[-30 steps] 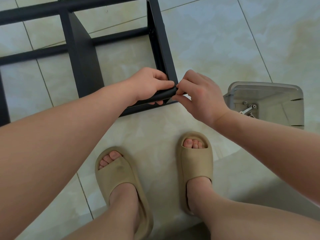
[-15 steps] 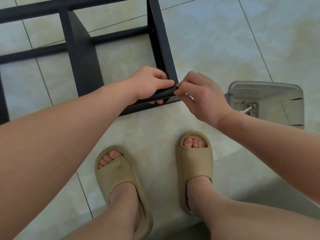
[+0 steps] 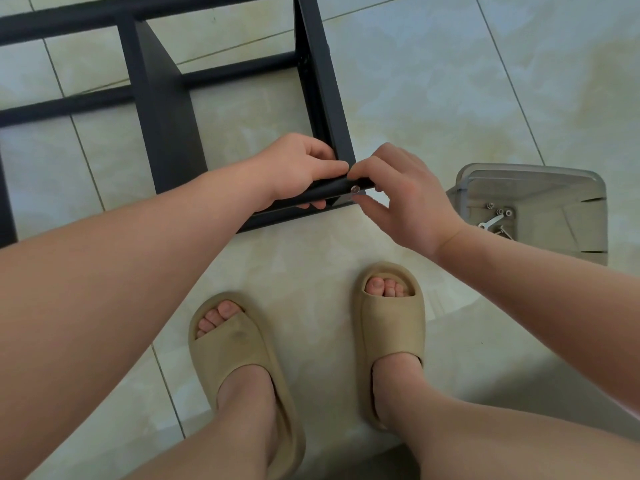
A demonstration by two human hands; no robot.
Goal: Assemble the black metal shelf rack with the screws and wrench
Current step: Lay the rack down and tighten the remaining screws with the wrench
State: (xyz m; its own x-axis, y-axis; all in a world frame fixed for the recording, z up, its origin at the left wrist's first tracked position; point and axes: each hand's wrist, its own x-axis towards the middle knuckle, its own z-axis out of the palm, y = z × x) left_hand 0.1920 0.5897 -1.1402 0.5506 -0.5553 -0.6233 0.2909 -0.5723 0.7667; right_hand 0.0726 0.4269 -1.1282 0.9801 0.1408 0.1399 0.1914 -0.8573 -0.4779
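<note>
The black metal shelf rack (image 3: 166, 126) is lying on its side on the tiled floor (image 3: 450, 81), its near corner pointing toward the person's feet. A silver screw (image 3: 354, 189) is sitting in the end of the rack's nearest bar, right at that corner. The right hand (image 3: 405, 202) is closing on the screw in a narrow pinch, forefinger just above the head and thumb just below it, the other fingers curling loosely behind. The left hand (image 3: 298, 168) is wrapping around the same bar just left of the screw, gripping it firmly with the fingers folded over the top and the thumb underneath.

To the right of the rack, well apart from it, a clear plastic container (image 3: 526, 171) is holding several loose screws (image 3: 500, 212) and a small flat wrench (image 3: 490, 222). Nearer than the rack's corner, two feet in tan slide sandals (image 3: 235, 348) are resting flat on the floor.
</note>
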